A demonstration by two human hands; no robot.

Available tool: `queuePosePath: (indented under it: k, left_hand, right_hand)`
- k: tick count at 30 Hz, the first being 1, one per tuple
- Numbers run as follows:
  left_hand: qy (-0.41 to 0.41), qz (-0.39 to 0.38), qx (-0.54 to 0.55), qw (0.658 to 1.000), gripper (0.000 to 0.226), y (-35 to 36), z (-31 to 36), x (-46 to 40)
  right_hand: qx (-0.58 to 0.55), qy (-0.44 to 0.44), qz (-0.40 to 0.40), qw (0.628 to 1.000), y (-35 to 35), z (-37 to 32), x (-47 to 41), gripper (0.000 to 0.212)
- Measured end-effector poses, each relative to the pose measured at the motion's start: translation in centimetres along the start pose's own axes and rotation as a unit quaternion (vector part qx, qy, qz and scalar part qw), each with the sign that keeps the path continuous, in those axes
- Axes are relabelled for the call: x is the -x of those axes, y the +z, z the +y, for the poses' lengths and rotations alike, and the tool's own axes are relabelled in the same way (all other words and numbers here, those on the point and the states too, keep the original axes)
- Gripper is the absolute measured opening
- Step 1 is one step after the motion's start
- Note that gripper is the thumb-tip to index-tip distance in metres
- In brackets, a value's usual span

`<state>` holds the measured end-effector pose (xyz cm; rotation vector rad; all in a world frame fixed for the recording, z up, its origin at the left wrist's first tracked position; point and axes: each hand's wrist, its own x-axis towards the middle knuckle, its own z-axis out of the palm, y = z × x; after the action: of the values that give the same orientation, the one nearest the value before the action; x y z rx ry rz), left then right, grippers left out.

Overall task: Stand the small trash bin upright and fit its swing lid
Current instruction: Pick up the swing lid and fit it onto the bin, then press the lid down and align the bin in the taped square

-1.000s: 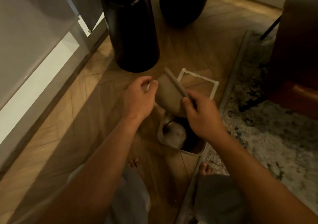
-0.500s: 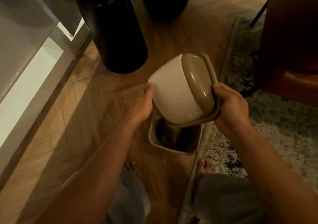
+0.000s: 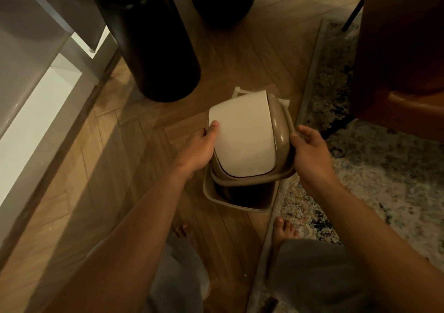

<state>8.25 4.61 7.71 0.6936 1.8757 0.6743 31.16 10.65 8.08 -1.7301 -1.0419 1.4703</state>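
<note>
The small beige trash bin [image 3: 217,198] stands upright on the wooden floor with its dark mouth facing up. Just above its far side I hold the swing lid [image 3: 242,139], a beige frame with a cream flap turned toward me, tilted. My left hand [image 3: 200,148] grips the lid's left edge with the thumb on the cream flap. My right hand [image 3: 310,149] holds the frame's right rim. The lid's near edge sits over the bin's opening; I cannot tell whether it touches the rim.
A tall black vase [image 3: 153,38] and a second dark vessel [image 3: 221,0] stand beyond the bin. A patterned rug [image 3: 374,168] lies at the right, with a brown armchair [image 3: 403,48] on it. A white tape outline [image 3: 237,92] marks the floor. My bare feet [image 3: 283,229] are near the bin.
The lid has turned so the cream flap faces me and has come lower over the bin. My left thumb is now on the flap.
</note>
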Motion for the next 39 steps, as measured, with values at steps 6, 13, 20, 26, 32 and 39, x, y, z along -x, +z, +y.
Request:
queuePosePath:
  k: [6,13,20,26,32,39]
  left_hand:
    - [0.029,0.008,-0.017,0.999,0.08,0.1,0.1,0.2]
    - [0.044,0.024,-0.072,0.996,0.065,0.5,-1.1,-1.2]
    - [0.006,-0.019,-0.124,0.992,0.065,0.9,-3.1,-2.4]
    - [-0.025,-0.043,-0.108,0.993,0.065,1.4,-4.6,-1.8]
    - [-0.01,-0.04,-0.085,0.996,0.062,2.0,-4.8,-0.5]
    - [-0.005,-0.076,-0.104,0.992,0.063,2.0,-5.2,0.9]
  right_hand:
    - [0.108,-0.1,-0.051,0.988,0.1,0.1,0.4,0.034]
    - [0.277,-0.134,-0.123,0.944,1.1,2.6,-2.0,0.076]
    - [0.339,-0.091,-0.168,0.921,2.1,5.4,-3.8,0.061]
    - [0.365,-0.073,-0.172,0.912,1.9,7.3,-3.2,0.056]
    - [0.358,-0.085,-0.161,0.916,1.2,8.5,-2.3,0.05]
    - [0.359,-0.055,-0.165,0.917,0.5,9.4,-0.2,0.066]
